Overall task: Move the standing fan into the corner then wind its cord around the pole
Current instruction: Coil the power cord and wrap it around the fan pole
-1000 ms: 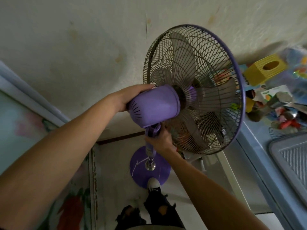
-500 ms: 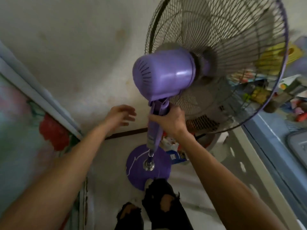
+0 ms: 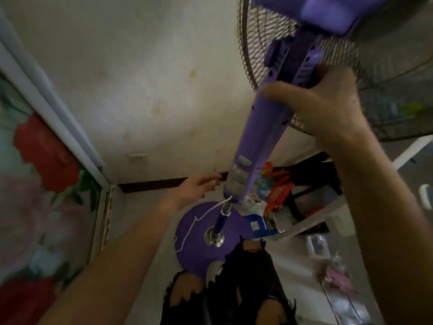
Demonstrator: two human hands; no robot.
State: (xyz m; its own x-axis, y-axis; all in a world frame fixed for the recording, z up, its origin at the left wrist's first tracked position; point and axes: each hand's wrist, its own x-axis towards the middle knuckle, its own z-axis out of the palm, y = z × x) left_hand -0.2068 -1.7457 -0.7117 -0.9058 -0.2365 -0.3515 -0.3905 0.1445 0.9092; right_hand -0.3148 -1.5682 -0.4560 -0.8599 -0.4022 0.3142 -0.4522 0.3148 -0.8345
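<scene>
A purple standing fan stands close in front of me, its round base [image 3: 199, 238] on the floor near the wall corner. My right hand [image 3: 321, 106] grips the upper purple column [image 3: 264, 141] just under the motor housing [image 3: 332, 12]. The wire cage [image 3: 262, 43] fills the top right. A thin white cord [image 3: 194, 219] leaves the bottom of the column and trails across the base. My left hand [image 3: 199, 186] reaches low, fingers apart, just left of the column's lower end and the cord, holding nothing. The metal pole [image 3: 221, 219] rises from the base.
A floral panel [image 3: 42, 184] with a pale frame stands at left, meeting the stained wall [image 3: 140, 78] at the corner. A wall socket [image 3: 137, 157] sits low. Packets and boxes [image 3: 274, 191] crowd a low shelf right of the base. My dark-trousered legs [image 3: 234, 289] stand by the base.
My left hand let go of the motor housing and dropped down toward the cord at the column's foot. My view moved closer and lower. The right hand keeps its grip on the column.
</scene>
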